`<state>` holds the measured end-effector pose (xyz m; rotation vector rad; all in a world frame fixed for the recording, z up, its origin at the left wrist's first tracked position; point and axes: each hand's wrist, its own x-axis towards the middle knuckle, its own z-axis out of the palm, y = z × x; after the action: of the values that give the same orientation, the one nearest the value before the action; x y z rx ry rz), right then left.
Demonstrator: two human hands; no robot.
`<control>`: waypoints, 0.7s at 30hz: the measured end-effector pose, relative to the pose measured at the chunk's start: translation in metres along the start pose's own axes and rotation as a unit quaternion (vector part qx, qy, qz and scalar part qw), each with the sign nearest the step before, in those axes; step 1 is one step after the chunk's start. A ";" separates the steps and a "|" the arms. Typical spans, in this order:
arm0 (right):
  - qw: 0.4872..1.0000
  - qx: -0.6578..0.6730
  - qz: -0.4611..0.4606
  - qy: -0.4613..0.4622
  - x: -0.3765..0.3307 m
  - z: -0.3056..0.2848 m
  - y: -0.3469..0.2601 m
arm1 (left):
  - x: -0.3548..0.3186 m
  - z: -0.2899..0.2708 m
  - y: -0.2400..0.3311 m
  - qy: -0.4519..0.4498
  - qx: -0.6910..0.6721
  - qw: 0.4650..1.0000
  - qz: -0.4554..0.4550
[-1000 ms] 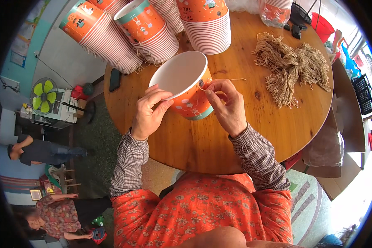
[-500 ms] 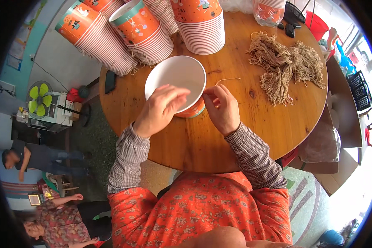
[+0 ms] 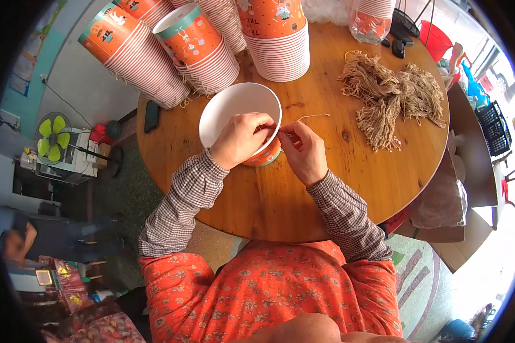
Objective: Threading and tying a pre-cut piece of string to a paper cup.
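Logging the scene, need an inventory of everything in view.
round table: 1, brown wood, centre
paper bucket: 1, orange outside, white inside, mid-table
bucket stacks: at least 4, orange, teal, white, far left of table
bagged stack: 1, orange and white, far side
string heap: 1, tan, table right
loose cord: 1, tan, right of paper bucket
flat device: 1, black, left table edge
fan: 1, green blades, left background
tub: 1, red, upper right
crate: 1, black, right
people: 2, blurred, lower left
smaller clutter: uncountable
checked sleeves: 2, dark/white, forearms
left hand: 1, over bucket rim
right hand: 1, at bucket's right side
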<state>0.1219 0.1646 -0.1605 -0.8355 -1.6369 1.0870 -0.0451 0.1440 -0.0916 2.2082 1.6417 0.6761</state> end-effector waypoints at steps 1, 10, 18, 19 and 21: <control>1.000 -0.001 -0.001 -0.001 0.001 -0.002 -0.003 | 0.000 -0.002 0.001 0.002 0.000 1.000 0.000; 0.994 -0.085 -0.036 -0.058 0.013 -0.047 -0.027 | -0.008 -0.001 0.007 0.117 -0.340 0.933 -0.022; 0.922 -0.328 -0.149 -0.141 0.020 -0.066 -0.064 | -0.012 0.004 0.012 0.079 -0.370 0.925 -0.042; 0.914 -0.349 -0.143 -0.148 0.020 -0.071 -0.068 | -0.012 0.004 0.012 0.075 -0.380 0.921 -0.035; 0.902 -0.375 -0.135 -0.164 0.020 -0.078 -0.072 | -0.012 0.003 0.010 0.069 -0.381 0.921 -0.042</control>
<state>0.1878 0.1769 -0.0763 -0.8863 -2.4383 0.3851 -0.0381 0.1292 -0.0914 1.5404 1.2133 1.2157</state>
